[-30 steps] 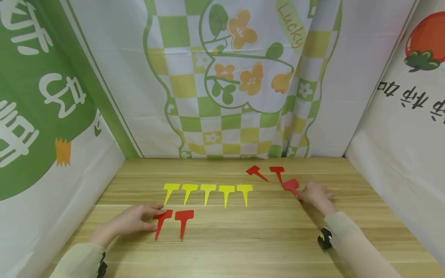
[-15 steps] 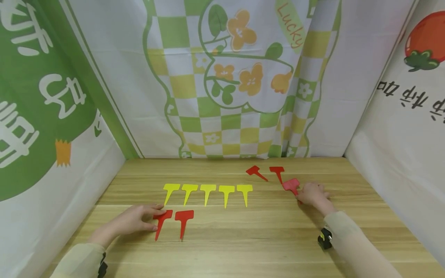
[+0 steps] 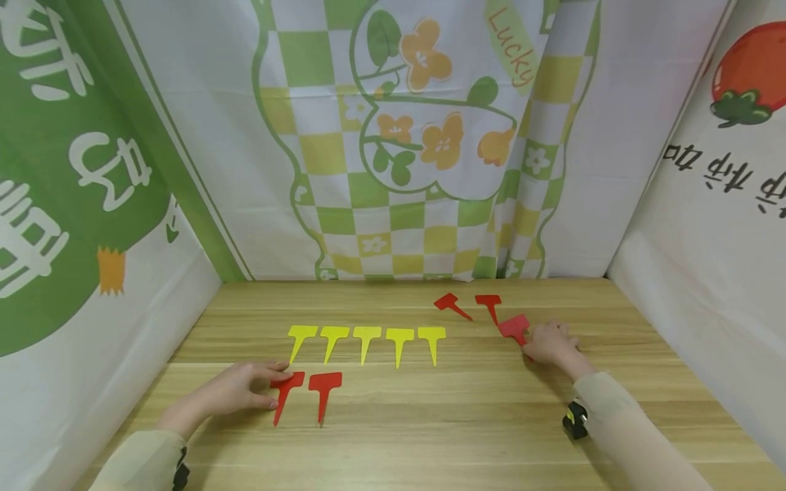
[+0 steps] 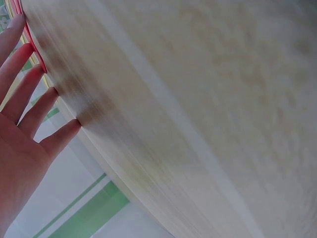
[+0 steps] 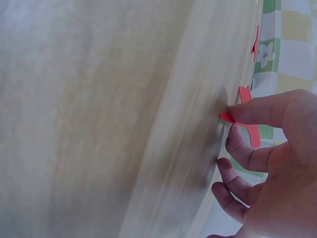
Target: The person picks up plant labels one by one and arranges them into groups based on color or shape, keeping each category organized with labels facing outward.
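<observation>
In the head view my right hand pinches the stem of a red T-shaped plant label between thumb and finger. The right wrist view shows that label's head tilted up off the wood. My left hand rests with its fingertips on another red plant label, its fingers fairly straight and spread. A second red plant label lies just to the right of it. Behind these, several yellow plant labels form a row, stems toward me.
Two more red plant labels lie at the back right, one slanted and one near-upright, close to the right hand. The wooden table ends at a patterned curtain. Printed cloth walls stand on both sides.
The head of the red plant label in my right hand has tipped up slightly, and the right fingers have shifted a little. My left hand stays in place on its label.
</observation>
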Demonstrator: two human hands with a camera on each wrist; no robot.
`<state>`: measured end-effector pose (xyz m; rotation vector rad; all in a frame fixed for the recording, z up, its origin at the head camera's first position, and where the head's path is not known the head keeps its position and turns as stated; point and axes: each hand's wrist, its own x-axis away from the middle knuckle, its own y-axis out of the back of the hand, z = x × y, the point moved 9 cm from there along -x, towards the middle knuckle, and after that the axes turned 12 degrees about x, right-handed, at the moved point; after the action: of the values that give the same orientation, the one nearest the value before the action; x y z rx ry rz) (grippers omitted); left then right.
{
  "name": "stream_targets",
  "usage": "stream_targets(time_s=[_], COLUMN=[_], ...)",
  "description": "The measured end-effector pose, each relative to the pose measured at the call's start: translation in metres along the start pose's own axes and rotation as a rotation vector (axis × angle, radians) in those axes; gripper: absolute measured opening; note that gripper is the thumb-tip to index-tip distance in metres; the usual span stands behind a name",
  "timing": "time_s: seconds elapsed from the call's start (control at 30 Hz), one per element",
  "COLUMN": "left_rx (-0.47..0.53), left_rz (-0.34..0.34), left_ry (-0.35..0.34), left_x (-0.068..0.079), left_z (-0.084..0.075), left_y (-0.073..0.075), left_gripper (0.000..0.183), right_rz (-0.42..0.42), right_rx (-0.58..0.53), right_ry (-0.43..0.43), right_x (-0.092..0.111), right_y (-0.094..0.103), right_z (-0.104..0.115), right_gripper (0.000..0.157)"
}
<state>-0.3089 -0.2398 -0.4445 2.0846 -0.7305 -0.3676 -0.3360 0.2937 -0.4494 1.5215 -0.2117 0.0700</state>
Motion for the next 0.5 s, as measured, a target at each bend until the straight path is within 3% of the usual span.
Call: stream_targets(time_s=[0.5], left_rx=[-0.001], left_rz=[0.010], left_ry=[0.009], left_x=[0.0002], left_z=[0.0011], left_y=[-0.0006], left_gripper=[0.055], right_rz=[-0.066], right_rx=[-0.045], right_ry=[0.077], right_x=[0.0037], right_y=[0.0056], right_z=[0.0009], right_gripper=[0.021])
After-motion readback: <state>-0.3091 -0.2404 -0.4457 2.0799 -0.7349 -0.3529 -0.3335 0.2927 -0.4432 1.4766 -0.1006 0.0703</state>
